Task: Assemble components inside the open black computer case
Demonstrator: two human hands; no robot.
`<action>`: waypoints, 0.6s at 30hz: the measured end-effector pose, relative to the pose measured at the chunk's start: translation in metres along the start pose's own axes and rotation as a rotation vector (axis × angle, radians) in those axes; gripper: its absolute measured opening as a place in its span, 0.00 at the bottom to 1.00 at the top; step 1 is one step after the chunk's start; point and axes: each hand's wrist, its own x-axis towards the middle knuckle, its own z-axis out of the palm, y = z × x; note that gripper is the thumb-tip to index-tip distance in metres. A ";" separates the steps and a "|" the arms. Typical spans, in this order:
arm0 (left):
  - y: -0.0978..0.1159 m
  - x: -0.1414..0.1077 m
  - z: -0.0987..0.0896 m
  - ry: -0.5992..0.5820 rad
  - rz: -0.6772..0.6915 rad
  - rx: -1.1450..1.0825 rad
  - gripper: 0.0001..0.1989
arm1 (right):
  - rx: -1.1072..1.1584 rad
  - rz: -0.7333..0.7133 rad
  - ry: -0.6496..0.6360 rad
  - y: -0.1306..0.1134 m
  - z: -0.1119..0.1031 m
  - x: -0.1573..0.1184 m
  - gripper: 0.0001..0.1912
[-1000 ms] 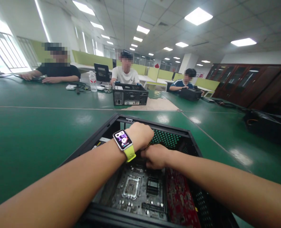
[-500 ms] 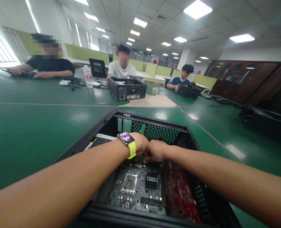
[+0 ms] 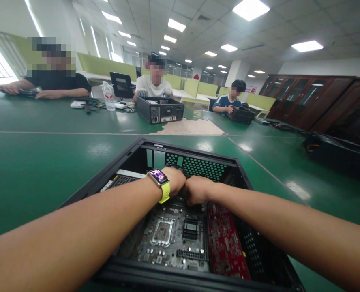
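A black computer case (image 3: 195, 148) lies open on the green table in front of me. Inside it are a dusty motherboard (image 3: 164, 254) and, to the right, a red circuit board (image 3: 227, 243). My left hand (image 3: 176, 180), with a watch on a yellow-green strap (image 3: 165, 192), reaches into the far part of the case. My right hand (image 3: 197, 190) is curled right beside it, over the far end of the motherboard. Both hands have their fingers closed. What they grip, if anything, is hidden behind the hands.
Across the green table (image 3: 40, 156), three people sit at work. The middle one has another dark case (image 3: 161, 111), the right one a black unit (image 3: 241, 114). A bottle (image 3: 108, 96) and cables lie back left; a dark object (image 3: 341, 156) is at right.
The view has shifted slightly, so the case and hands appear a little to the left. Both hands stay close together inside the case, the right fingers now more tucked under.
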 end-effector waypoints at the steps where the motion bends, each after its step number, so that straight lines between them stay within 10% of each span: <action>1: 0.001 0.000 -0.001 -0.021 -0.002 0.016 0.20 | -0.008 0.004 -0.012 0.000 0.000 0.000 0.19; 12: 0.002 0.004 -0.002 -0.104 0.027 0.063 0.19 | -0.038 -0.008 -0.098 -0.001 0.001 0.000 0.21; 18: -0.006 -0.024 -0.043 -0.029 0.105 0.028 0.17 | -0.021 0.032 -0.089 -0.004 -0.019 -0.016 0.23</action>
